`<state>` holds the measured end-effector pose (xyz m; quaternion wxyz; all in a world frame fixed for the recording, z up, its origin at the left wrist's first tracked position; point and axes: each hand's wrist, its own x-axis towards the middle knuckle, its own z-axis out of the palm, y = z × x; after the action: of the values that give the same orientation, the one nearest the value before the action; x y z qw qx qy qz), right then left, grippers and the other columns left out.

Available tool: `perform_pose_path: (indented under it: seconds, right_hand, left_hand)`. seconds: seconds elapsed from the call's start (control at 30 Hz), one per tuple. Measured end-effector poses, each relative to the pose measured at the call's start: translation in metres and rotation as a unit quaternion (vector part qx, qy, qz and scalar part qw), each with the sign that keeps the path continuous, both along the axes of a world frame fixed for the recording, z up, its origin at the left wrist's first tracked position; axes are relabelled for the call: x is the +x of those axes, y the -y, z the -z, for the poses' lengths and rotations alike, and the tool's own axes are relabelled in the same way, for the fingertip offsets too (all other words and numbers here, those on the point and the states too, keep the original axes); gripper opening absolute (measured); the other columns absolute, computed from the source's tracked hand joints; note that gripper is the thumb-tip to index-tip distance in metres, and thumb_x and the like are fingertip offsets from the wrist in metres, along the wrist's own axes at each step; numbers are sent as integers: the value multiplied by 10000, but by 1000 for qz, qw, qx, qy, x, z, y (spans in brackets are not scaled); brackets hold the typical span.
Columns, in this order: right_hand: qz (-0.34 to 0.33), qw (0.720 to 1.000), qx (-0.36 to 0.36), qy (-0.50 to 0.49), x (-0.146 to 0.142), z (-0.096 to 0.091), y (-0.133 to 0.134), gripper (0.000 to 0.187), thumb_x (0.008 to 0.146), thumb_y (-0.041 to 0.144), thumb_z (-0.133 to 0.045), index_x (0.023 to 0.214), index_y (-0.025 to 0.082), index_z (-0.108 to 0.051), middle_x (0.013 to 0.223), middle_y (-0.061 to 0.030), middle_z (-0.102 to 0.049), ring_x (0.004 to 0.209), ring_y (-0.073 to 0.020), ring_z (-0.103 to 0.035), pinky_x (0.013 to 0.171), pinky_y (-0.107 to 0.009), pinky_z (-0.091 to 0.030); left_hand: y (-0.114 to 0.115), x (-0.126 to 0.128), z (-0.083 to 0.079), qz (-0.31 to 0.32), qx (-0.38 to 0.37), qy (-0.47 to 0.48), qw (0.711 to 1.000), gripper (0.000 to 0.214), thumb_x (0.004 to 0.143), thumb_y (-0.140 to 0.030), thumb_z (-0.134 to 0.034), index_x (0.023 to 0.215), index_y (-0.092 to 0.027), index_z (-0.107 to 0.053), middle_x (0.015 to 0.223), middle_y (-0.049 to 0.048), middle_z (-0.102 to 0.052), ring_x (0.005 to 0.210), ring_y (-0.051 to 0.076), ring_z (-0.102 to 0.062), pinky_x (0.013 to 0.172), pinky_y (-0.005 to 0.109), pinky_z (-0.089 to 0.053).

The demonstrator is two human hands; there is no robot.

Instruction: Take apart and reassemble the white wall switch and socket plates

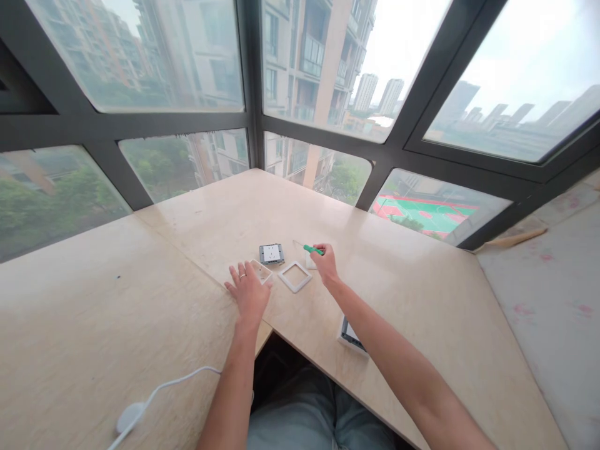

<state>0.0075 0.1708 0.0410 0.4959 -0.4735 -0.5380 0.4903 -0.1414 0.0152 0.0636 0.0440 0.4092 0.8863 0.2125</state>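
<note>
My left hand (250, 292) lies with its fingers spread on the counter, against a white open mounting box (263, 272) that it partly covers. Whether the fingers press on the box I cannot tell. In my right hand (327, 264) is a screwdriver (313, 250) with a green handle, its thin shaft pointing left and away from me. A wall socket insert (271, 253), white with a dark grey frame, sits just beyond the box. Between my hands lies a white square cover frame (295, 277). Part of a white plate (310, 262) shows behind my right hand.
Under my right forearm stands a white box with a dark-framed insert (351, 337), partly hidden. A white cable (175, 380) with a round white disc (130, 417) runs along the near left. Windows (255, 144) border the pale counter (394, 275), whose front edge has a notch by my lap.
</note>
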Motion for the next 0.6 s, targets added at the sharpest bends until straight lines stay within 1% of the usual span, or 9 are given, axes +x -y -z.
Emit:
perform_pose_path:
  seconds: [0.1, 0.2, 0.27, 0.3, 0.37, 0.43, 0.5, 0.6]
  right_hand:
    - [-50, 995, 58, 63, -6, -1, 3, 305, 603, 121, -597, 879, 235, -535, 951, -28, -639, 998, -230, -599, 963, -406, -448]
    - [-92, 986, 96, 104, -7, -4, 6, 359, 577, 75, -572, 897, 238, -560, 951, -23, -652, 1002, -231, -595, 1004, -417, -409]
    - [-106, 981, 111, 116, -5, -6, 7, 381, 566, 58, -571, 901, 240, -572, 966, -24, -667, 1008, -230, -599, 1014, -414, -406]
    - [-109, 980, 117, 118, -4, -7, 7, 385, 567, 56, -575, 905, 241, -576, 974, -26, -674, 1009, -230, -604, 1014, -412, -409]
    - [-106, 980, 125, 111, 1, -10, 8, 380, 590, 70, -592, 930, 239, -581, 992, -33, -687, 1013, -229, -620, 1012, -411, -419]
    - [-89, 983, 132, 92, 8, -14, 8, 359, 640, 115, -616, 977, 232, -569, 1022, -50, -693, 1024, -228, -638, 993, -407, -444]
    - [-63, 987, 136, 63, 17, -20, 9, 345, 701, 188, -639, 1031, 222, -540, 1065, -75, -691, 1031, -223, -651, 957, -396, -479]
    - [-23, 990, 140, 22, 38, -35, 9, 377, 752, 301, -678, 1074, 217, -501, 1103, -94, -690, 1004, -208, -668, 919, -381, -517]
  left_hand:
    - [6, 6, -1, -8, 32, -7, 999, 827, 791, -348, -715, 1466, -81, -321, 1541, 273, -333, 1488, 437, -144, 1136, 669, -233]
    - [13, 19, -1, -9, 89, -2, 996, 737, 820, -348, -675, 1440, -92, -369, 1527, 258, -366, 1494, 418, -147, 1162, 642, -215]
    - [19, 33, -1, 16, 140, 7, 990, 656, 839, -315, -637, 1419, -117, -402, 1516, 232, -396, 1500, 390, -158, 1183, 613, -213]
    - [22, 42, 0, 41, 170, 14, 985, 616, 849, -294, -612, 1410, -137, -412, 1512, 213, -409, 1502, 367, -174, 1192, 594, -222]
    - [29, 62, 2, 120, 221, 42, 967, 549, 869, -285, -571, 1391, -187, -430, 1488, 174, -449, 1488, 327, -247, 1192, 561, -274]
    - [35, 82, 5, 202, 246, 95, 943, 500, 886, -299, -547, 1368, -210, -448, 1430, 161, -512, 1448, 311, -341, 1168, 543, -342]
    - [40, 101, 10, 270, 238, 154, 920, 479, 888, -317, -552, 1348, -217, -468, 1402, 159, -538, 1409, 308, -404, 1152, 537, -375]
    - [43, 126, 16, 349, 182, 232, 889, 555, 870, -384, -599, 1374, -204, -450, 1431, 172, -510, 1402, 318, -413, 1154, 544, -374]
